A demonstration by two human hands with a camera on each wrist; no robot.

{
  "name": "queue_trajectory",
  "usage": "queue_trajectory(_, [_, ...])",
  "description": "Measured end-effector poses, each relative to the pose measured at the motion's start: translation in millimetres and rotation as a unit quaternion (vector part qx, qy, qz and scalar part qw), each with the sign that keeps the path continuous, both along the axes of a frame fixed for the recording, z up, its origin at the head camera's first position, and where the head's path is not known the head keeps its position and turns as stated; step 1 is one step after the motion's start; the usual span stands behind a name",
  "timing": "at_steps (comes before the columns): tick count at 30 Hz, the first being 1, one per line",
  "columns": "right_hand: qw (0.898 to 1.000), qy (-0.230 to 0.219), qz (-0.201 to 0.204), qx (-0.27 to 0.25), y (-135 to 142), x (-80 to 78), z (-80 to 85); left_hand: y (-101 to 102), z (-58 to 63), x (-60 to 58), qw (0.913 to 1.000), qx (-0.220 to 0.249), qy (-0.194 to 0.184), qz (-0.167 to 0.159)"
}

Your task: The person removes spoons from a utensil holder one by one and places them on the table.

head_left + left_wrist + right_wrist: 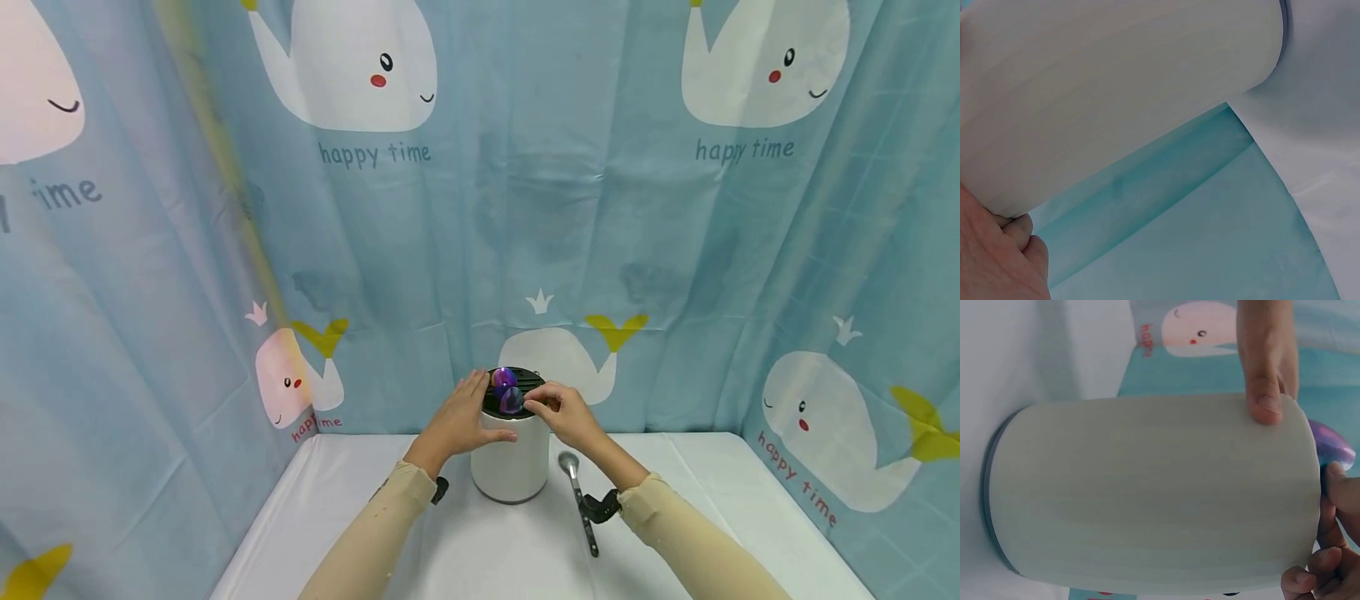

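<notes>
A tall white cylindrical holder [510, 458] with a black slotted top [534, 379] stands upright. Two shiny purple, rounded, spoon-like heads, a rear one [504, 379] and a front one [512, 402], show at its top. My left hand [459, 421] grips the holder's upper left side, thumb across the front and fingers round the rim. At the right of the rim, my right hand [564, 412] pinches the front purple spoon between thumb and fingers. In the right wrist view, a purple head [1333, 445] juts past the rim near the right thumb.
To the right of the holder, a metal spoon [570, 464] with a dark handle lies on the white-covered table [465, 558], partly under the right forearm. A blue whale-print curtain [480, 233] surrounds the table at the back and sides.
</notes>
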State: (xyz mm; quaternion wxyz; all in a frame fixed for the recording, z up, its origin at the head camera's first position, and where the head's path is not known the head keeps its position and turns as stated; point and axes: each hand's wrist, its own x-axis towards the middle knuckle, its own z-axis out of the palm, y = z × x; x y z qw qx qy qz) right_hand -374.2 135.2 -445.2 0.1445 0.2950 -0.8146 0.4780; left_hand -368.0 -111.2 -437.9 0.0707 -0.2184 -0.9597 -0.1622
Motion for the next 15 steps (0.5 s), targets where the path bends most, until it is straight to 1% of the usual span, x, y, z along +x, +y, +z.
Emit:
queue_trajectory(5, [1.000,-0.017,-0.005,0.009,-0.1,-1.5,0.3,0.5,-0.8,-0.2,1.0000,-0.004,0.000,-0.001])
queue_trajectory(10, [0.999,-0.035,0.001,0.013,-0.2,-1.7,1.6,0.6,-1.0,-1.1,1.0000,-0.002,-0.003,-0.001])
queue_trajectory(15, [0.999,-0.036,0.012,0.015,-0.6,-1.7,2.4,0.5,-0.8,-1.2,1.0000,0.001,-0.001,-0.002])
